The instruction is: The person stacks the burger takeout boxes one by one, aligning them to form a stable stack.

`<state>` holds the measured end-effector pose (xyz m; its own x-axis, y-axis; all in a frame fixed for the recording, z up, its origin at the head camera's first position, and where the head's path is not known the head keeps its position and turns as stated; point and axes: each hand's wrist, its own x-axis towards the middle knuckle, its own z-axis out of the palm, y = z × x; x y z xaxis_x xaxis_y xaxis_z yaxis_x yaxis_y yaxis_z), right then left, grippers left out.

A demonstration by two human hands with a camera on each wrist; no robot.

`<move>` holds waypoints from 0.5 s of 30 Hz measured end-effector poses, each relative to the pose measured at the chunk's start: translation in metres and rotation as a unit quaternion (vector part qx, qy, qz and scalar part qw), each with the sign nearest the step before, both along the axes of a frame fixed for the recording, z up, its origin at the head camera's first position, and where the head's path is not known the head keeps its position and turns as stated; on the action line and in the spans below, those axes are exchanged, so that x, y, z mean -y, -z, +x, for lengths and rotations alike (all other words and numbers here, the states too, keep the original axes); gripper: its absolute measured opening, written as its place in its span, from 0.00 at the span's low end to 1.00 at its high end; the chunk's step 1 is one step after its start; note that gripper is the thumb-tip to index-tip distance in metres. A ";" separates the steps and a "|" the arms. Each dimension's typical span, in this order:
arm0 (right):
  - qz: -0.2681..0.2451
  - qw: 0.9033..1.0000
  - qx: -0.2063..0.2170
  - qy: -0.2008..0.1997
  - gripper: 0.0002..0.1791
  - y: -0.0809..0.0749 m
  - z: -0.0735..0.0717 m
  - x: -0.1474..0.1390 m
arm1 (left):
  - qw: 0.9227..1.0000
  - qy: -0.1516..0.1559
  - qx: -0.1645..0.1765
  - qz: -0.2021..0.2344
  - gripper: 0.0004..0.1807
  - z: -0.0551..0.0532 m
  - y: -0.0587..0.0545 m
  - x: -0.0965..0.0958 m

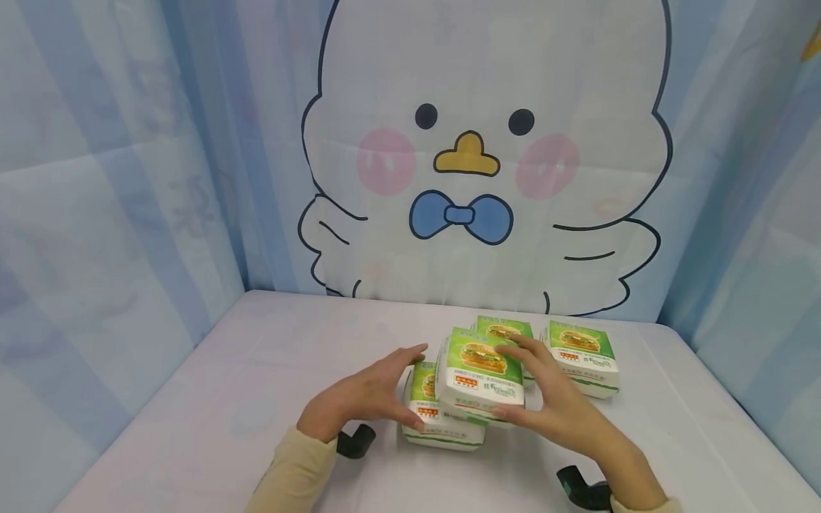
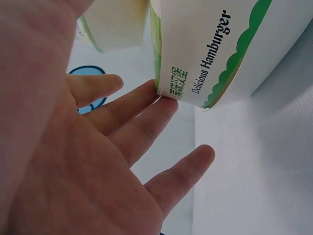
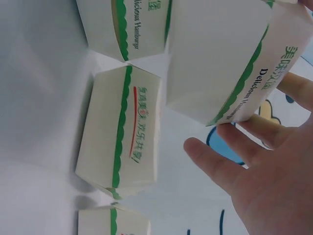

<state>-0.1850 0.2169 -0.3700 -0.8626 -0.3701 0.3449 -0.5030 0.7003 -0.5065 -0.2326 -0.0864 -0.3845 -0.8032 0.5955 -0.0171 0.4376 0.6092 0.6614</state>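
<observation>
A green-and-white hamburger box (image 1: 482,377) is held tilted by my right hand (image 1: 554,399), its thumb at the front corner and its fingers over the far side. This box overlaps a second hamburger box (image 1: 442,433) on the table, hiding part of its top. My left hand (image 1: 365,395) is spread at the second box's left side, thumb near the front and fingers toward the back. In the left wrist view, straight left fingertips meet the edge of that box (image 2: 210,54). The right wrist view shows the right fingers along the raised box's (image 3: 220,54) lettered side.
Behind the held box stands another hamburger box (image 1: 503,328), partly covered. One more hamburger box (image 1: 582,356) sits to the right, beyond my right hand. They rest on a white-covered table (image 1: 256,370), with a cartoon-printed curtain (image 1: 481,271) along its back edge.
</observation>
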 end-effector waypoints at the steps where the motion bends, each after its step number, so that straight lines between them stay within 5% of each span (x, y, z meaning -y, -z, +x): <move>1: -0.002 1.000 0.000 -0.003 0.42 0.001 0.000 0.001 | 1.000 -0.003 0.004 0.000 0.65 0.000 0.000 0.000; 15: -0.012 0.999 0.034 -0.024 0.36 0.005 0.001 0.011 | 1.000 -0.013 0.016 0.010 0.67 0.001 0.000 -0.001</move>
